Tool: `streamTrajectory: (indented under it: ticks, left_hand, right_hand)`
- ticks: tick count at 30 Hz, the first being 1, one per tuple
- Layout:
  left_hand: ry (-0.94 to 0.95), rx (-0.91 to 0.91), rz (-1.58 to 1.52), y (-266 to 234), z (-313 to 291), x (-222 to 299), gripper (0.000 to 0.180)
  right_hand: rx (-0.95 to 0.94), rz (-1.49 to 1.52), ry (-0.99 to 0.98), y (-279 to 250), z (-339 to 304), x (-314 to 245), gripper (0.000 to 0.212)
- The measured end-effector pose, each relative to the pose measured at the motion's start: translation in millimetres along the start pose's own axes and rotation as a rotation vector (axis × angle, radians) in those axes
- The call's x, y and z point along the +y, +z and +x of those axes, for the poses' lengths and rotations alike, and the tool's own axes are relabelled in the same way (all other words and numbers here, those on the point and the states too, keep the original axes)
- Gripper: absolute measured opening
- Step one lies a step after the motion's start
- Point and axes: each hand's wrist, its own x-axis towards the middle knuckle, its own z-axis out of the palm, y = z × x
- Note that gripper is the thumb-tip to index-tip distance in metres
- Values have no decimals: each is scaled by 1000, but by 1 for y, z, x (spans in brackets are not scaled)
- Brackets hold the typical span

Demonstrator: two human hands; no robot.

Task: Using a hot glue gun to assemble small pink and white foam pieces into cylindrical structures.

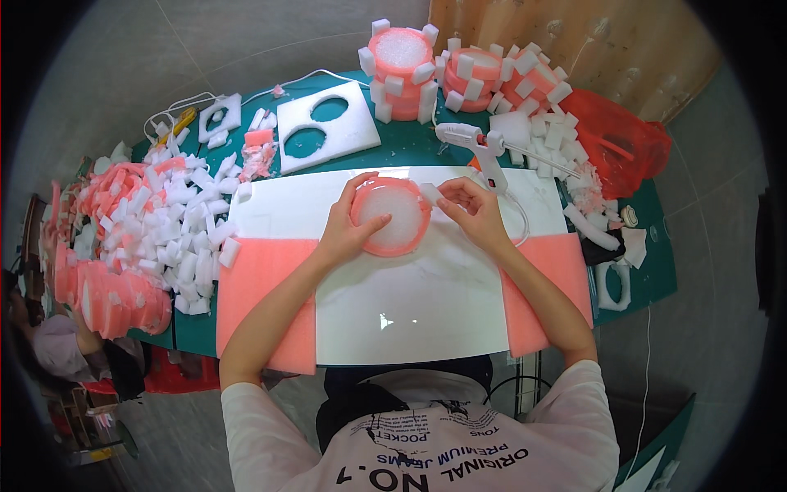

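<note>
A round pink foam ring with a white disc (pixel 400 215) inside it is held above the white board (pixel 410 312). My left hand (pixel 348 226) is closed on its left side, thumb over the face and fingers round the rim. Between the thumb and fingers of my right hand (pixel 474 213) is a small white foam block (pixel 430 194), at the ring's upper right edge. Whether the block is stuck to the ring I cannot tell. Just beyond my right hand a white glue gun (pixel 489 157) stands with its cable trailing down.
Pink foam sheets (pixel 270 287) flank the board. Left lie heaped white foam blocks (pixel 184 217) and stacked pink rings (pixel 119 299). Behind are a white foam panel with two holes (pixel 361 127), block-studded pink stacks (pixel 400 78) and a red plastic bag (pixel 611 139). Another person (pixel 61 348) sits far left.
</note>
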Motion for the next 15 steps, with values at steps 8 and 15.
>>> streamTrajectory:
  ticks: [8,15]
  left_hand:
    - [4,-11,-9,-1,0,-3,59]
    - [-92,-47,-180,-4,2,-6,57]
  right_hand:
    - [-42,18,14,-3,0,2,19]
    - [-33,52,26,-3,-1,2,18]
